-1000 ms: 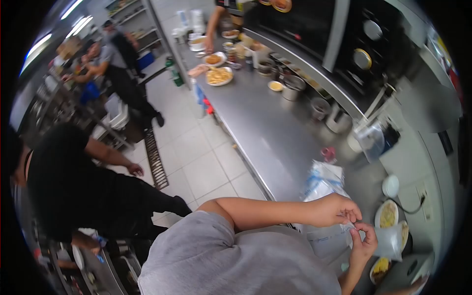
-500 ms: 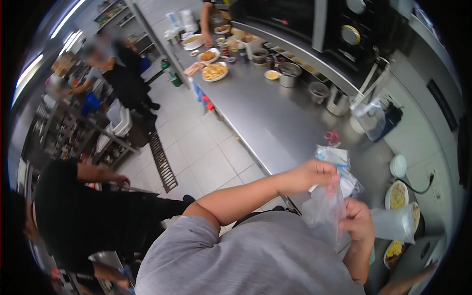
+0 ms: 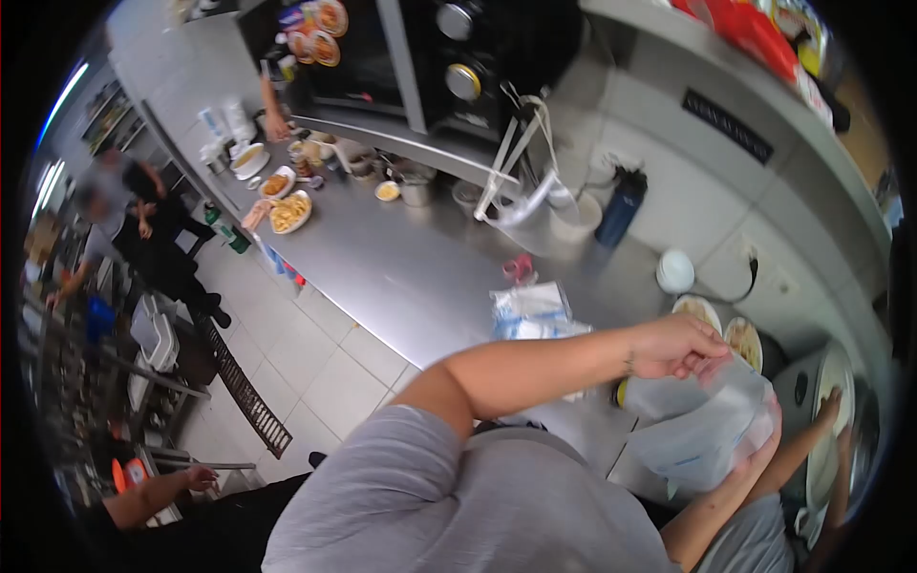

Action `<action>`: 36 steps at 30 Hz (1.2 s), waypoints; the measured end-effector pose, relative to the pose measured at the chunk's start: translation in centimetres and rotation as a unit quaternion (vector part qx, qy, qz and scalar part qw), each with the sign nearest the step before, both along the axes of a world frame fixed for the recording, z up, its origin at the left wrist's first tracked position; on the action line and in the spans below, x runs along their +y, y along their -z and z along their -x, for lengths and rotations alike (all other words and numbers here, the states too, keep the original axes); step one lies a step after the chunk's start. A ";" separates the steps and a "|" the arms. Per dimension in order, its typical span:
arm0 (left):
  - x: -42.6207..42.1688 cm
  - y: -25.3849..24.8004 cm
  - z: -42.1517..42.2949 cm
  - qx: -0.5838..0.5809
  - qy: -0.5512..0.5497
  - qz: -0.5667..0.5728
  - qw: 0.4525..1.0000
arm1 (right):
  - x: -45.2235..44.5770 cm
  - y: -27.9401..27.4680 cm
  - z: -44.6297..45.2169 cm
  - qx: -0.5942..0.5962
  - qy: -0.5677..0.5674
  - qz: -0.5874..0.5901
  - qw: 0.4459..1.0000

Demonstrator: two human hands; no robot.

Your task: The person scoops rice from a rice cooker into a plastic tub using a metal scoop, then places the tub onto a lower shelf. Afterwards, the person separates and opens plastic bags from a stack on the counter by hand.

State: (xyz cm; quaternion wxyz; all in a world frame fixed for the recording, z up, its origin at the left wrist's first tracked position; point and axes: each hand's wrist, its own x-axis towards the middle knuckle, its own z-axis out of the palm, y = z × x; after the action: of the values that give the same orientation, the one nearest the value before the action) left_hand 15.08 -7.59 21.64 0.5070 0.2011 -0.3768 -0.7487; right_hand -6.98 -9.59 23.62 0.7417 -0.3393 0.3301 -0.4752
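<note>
A translucent plastic bag (image 3: 693, 444) hangs between my two hands at the lower right, spread wide. My left hand (image 3: 680, 350) pinches its upper edge, fingers bent together. My right hand (image 3: 761, 441) grips the bag's right side, partly seen through the plastic. Just left of my left forearm, a stack of white and blue plastic packets (image 3: 531, 310) lies on the steel counter (image 3: 382, 286). Beyond my hands, two plates of food (image 3: 697, 310) (image 3: 744, 342) stand near the wall.
Fries (image 3: 290, 212), bowls and jars line the counter's far end. A blue bottle (image 3: 623, 210) and clear container (image 3: 535, 215) stand by the wall. At right, a co-worker's hand (image 3: 830, 407) touches a round pale thing. Other people (image 3: 143, 239) stand at left.
The view has swung right. The bag, bunched between my fingers earlier, is now spread wide. Both hands have moved farther apart. A co-worker's arms show more fully at the right.
</note>
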 end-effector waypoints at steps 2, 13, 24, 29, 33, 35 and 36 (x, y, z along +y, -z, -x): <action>-4.1 4.2 0.9 0.037 -0.092 -0.102 0.990 | -3.0 2.6 0.1 0.036 -0.089 0.075 0.993; -2.3 19.8 4.8 -0.488 -0.408 -0.094 0.766 | -7.8 24.6 -1.5 0.195 0.088 0.157 0.964; 2.9 21.2 -3.0 -0.623 -0.455 0.123 0.624 | -3.9 26.9 -0.2 0.258 0.075 0.005 0.963; 11.8 26.1 -6.7 -0.775 -0.396 0.090 0.485 | 1.0 29.8 2.1 0.371 -0.008 0.116 0.921; 10.2 28.5 -7.5 -0.760 -0.448 0.142 0.448 | 2.8 27.4 -2.5 0.367 -0.036 0.350 0.861; 9.7 27.8 -7.5 -0.805 -0.379 0.094 0.447 | 2.9 24.3 -5.5 0.422 -0.116 0.414 0.798; 9.8 27.5 -7.5 -0.778 -0.423 0.157 0.438 | 2.9 22.6 -7.5 0.413 -0.128 0.509 0.744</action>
State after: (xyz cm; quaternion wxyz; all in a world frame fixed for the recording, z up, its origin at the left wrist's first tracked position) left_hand 22.62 2.22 -5.84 0.2772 0.7502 -0.5915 0.1017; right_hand 0.49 -6.73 1.05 0.3038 -0.8685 0.2669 -0.2865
